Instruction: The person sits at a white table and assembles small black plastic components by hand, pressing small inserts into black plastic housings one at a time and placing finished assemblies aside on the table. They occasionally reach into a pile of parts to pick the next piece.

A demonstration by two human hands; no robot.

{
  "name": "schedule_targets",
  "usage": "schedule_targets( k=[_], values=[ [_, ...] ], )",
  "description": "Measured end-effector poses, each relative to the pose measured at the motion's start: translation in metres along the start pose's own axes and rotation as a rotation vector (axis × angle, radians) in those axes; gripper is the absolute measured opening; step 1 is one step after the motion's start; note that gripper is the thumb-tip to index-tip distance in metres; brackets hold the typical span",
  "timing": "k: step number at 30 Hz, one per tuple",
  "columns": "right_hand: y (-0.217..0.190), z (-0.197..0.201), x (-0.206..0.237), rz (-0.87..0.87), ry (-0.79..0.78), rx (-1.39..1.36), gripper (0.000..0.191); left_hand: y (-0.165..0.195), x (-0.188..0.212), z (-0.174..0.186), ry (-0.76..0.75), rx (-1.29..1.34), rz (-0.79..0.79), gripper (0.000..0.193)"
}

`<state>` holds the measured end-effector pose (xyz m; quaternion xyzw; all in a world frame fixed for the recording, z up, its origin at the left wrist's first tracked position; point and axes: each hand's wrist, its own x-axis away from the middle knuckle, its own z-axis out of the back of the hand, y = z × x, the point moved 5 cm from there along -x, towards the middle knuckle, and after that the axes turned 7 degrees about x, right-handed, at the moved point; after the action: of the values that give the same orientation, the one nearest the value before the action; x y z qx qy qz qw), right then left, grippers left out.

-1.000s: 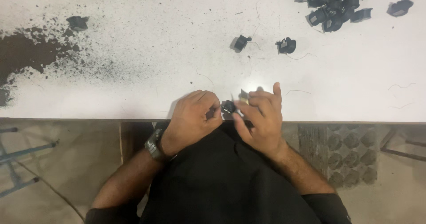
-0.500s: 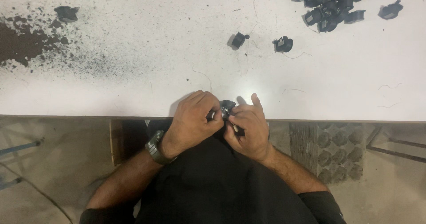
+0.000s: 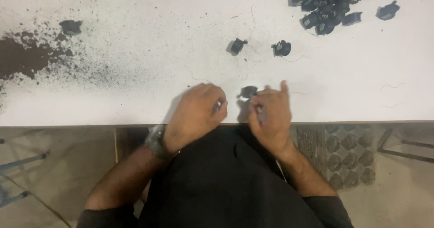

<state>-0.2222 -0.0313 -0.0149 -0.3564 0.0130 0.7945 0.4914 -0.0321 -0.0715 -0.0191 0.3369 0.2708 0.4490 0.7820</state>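
free: bare table (image 3: 135, 38) centre | obstacles: two loose parts (image 3: 260, 47); pile (image 3: 327, 4) far right

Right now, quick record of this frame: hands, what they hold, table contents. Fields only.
left hand: closed, pinching a small metallic piece
right hand: fingers curled on a small black part at the table edge
table: white top
loose parts: two black pieces apart, mid-table
pile of black parts: far right corner
dark powder: spread over left side
wrist: watch on left
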Motion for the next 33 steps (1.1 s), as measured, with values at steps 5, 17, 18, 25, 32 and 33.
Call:
schedule_targets(
  k=[5,17,18,25,32,33],
  values=[
    [0.037,0.033,0.0,-0.229,0.145,-0.005,0.019,-0.016,-0.072,0.029,0.058,-0.216,-0.004,0.048],
    [0.019,0.017,-0.011,-0.086,-0.182,0.05,0.025,-0.002,-0.022,0.014,0.006,-0.095,-0.202,0.031],
    [0.013,0.012,-0.012,-0.057,-0.213,0.031,0.031,0.003,-0.007,0.017,0.068,-0.074,-0.253,0.037],
    [-0.022,-0.015,-0.02,0.026,-0.34,0.008,0.04,0.011,0.027,0.008,0.075,-0.139,-0.293,0.031],
    [-0.021,-0.013,-0.011,-0.07,-0.22,0.072,0.035,0.01,0.037,-0.003,0.131,-0.358,-0.423,0.017],
    [-0.021,-0.014,-0.01,-0.08,-0.211,0.083,0.035,0.011,0.04,-0.004,0.148,-0.355,-0.427,0.016]
  ],
)
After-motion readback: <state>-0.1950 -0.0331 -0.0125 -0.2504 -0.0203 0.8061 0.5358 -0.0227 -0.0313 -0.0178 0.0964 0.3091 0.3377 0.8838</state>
